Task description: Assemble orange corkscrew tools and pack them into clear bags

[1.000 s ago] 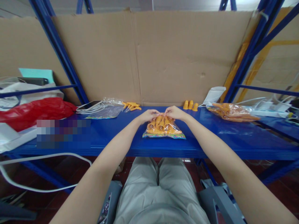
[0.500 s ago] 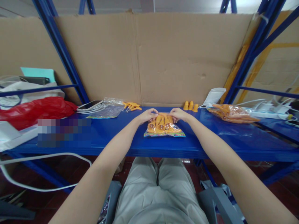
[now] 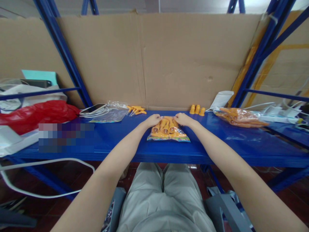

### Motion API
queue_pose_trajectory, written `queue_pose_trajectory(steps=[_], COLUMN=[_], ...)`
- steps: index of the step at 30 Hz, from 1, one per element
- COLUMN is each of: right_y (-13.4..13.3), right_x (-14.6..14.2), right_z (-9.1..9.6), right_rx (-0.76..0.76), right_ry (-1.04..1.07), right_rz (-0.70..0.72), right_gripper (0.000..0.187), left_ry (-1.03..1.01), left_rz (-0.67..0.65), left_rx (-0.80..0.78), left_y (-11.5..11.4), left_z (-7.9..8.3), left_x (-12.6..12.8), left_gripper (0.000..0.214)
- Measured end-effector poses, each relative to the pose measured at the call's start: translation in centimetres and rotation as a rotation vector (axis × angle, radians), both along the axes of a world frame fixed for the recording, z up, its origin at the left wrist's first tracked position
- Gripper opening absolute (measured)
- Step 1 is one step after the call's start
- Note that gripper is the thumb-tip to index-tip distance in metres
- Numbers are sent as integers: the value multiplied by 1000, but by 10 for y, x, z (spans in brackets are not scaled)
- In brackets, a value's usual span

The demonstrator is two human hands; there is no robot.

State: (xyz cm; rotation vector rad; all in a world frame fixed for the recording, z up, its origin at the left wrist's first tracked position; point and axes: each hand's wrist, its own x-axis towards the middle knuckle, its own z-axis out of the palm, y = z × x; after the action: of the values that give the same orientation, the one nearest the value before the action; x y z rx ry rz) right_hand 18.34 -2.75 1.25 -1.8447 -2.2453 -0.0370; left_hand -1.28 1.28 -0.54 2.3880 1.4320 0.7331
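Note:
A clear plastic bag (image 3: 169, 138) with a colourful printed strip along its near edge lies on the blue table (image 3: 113, 138). Inside it are several orange, hollow-ended plastic pieces (image 3: 165, 128). My left hand (image 3: 154, 120) is closed at the bag's far left corner, and my right hand (image 3: 182, 119) is closed at its far right corner. The fingertips of both hands are mostly hidden behind the knuckles. Beyond my left hand lie small orange pieces with metal chains (image 3: 136, 110). Past my right hand stand three orange caps (image 3: 197, 109).
Left of the chained pieces are a flat clear bag (image 3: 113, 114) and a phone (image 3: 94, 109) on a coiled white cable. A red plastic bag (image 3: 45, 112) is farther left. At right are a bag of orange pieces (image 3: 238, 117) and power strips (image 3: 277, 116). Cardboard (image 3: 181, 61) closes the back.
Both hands have curled inward, their fingers now closed over the bag's far edge. The bag has shifted slightly left, and its far side looks pulled flatter.

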Motion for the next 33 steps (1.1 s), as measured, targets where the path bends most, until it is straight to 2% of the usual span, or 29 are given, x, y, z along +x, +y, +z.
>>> queue_pose_trajectory(steps=[4,6,8,10,12,14,18,21,25,33], right_y=[-4,-6,-6,-3,3,10,22,27,26,16], right_x=[-1,-2,-3,-4,-6,-6,-3,-1,1,1], right_z=[4,4,2,-2,-9,-15,-21,-22,-21,-18], right_rx=[20,93,209,283,239,106,-54,-97,-146,-118], right_ry=[-77,-88,-58,11,98,186,327,371,392,342], right_rz=[-23,-20,20,122,260,365,410,457,483,548], right_gripper=[31,28,28,36,44,49,50,46,47,62], left_ry=[29,45,66,86,104,129,183,146,87,271], left_rz=[14,24,38,54,67,73,107,134,107,48], left_rx=[7,2,-5,-9,-10,-10,-3,22,41,-50], left_y=[0,0,0,-1,-1,-2,-5,-7,-9,-19], left_z=[0,0,0,1,1,2,1,-1,-1,16], left_x=[0,0,1,1,2,2,2,1,-1,-8], left_gripper=[31,32,36,38,37,36,35,29,27,39])
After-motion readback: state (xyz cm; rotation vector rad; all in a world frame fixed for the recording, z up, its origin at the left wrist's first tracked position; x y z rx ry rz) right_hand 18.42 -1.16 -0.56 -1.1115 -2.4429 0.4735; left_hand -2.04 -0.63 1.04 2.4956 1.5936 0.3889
